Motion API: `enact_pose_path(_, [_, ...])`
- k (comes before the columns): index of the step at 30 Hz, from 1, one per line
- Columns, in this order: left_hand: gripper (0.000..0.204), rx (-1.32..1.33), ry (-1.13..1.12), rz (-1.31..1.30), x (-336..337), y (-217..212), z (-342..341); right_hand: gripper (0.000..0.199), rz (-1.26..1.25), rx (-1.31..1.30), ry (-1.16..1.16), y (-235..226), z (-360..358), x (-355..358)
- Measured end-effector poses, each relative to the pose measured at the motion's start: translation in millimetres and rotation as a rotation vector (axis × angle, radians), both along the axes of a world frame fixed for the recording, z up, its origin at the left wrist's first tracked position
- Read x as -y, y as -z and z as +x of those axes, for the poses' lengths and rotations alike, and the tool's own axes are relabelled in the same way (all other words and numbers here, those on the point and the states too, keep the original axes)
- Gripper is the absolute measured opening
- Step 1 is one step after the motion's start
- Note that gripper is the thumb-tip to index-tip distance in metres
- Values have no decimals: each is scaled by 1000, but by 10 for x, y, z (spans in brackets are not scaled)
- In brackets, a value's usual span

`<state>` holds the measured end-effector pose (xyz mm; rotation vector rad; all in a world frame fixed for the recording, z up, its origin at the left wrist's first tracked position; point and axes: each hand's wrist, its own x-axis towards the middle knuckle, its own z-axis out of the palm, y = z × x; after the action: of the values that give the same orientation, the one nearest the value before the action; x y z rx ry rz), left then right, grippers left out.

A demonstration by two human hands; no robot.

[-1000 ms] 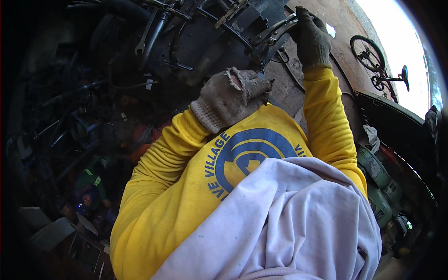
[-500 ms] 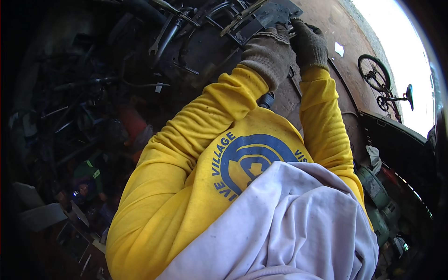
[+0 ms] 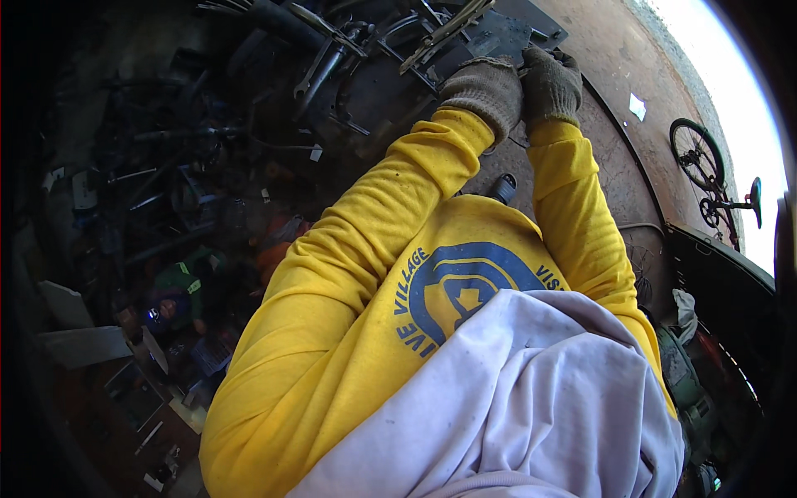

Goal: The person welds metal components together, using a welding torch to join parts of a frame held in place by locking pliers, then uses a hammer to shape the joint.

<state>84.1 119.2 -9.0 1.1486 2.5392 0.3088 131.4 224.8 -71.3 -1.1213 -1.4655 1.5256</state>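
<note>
Both my hands wear brown-grey knit work gloves and meet at the near edge of a dark metal surface (image 3: 502, 35). My left hand (image 3: 483, 93) is bent inward beside the right; its fingers are hidden behind the glove's back. Close against it, my right hand (image 3: 551, 85) has its fingers curled in a closed grip, and whatever lies in them is too hidden to name. Left of the hands, a bundle of thin, worn strips or rods (image 3: 447, 35) slants over the surface. An open-ended wrench (image 3: 312, 76) lies farther left, beside a shiny metal tube (image 3: 325, 73).
A bicycle (image 3: 699, 158) stands on the brown ground at right. White paper (image 3: 637, 107) lies nearer, beyond a long dark bar (image 3: 621, 137). Dark scrap clutters the left, where a person in dark green (image 3: 178, 286) is low down. A sandal (image 3: 503, 187) shows below my wrists.
The whole view has shifted, so bench, tools and bicycle appear farther right and a little lower. My hands stay together at the metal surface's edge.
</note>
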Motion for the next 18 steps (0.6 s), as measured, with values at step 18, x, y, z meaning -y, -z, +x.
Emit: enact_pose_path(18, [36, 109, 207, 38, 146, -94, -78, 45, 414, -107, 50, -370, 419, 357])
